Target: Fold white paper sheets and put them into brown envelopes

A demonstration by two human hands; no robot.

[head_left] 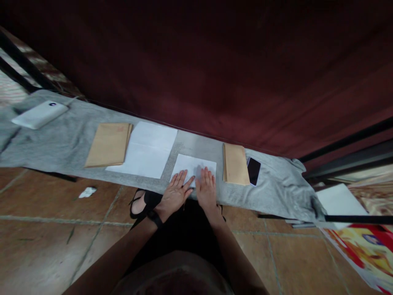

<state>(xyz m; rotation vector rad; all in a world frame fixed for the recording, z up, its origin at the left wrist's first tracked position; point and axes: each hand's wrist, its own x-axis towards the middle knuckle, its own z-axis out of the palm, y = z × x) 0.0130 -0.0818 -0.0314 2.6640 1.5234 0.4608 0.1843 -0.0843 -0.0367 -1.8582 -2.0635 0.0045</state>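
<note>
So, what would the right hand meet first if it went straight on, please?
Past the white sheet under it, the right hand would probably meet the dark red cloth first, though depth is unclear.

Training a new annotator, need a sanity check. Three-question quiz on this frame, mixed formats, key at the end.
1. What lies just right of the right-hand brown stack?
a) a crumpled white scrap
b) a dark-screened phone
c) a white device

2. True or false: the dark wristband is on the right wrist.

3. Fill in: the left hand and right hand both lie over white ____.

Key: 1 b; 2 false; 3 paper.
</note>
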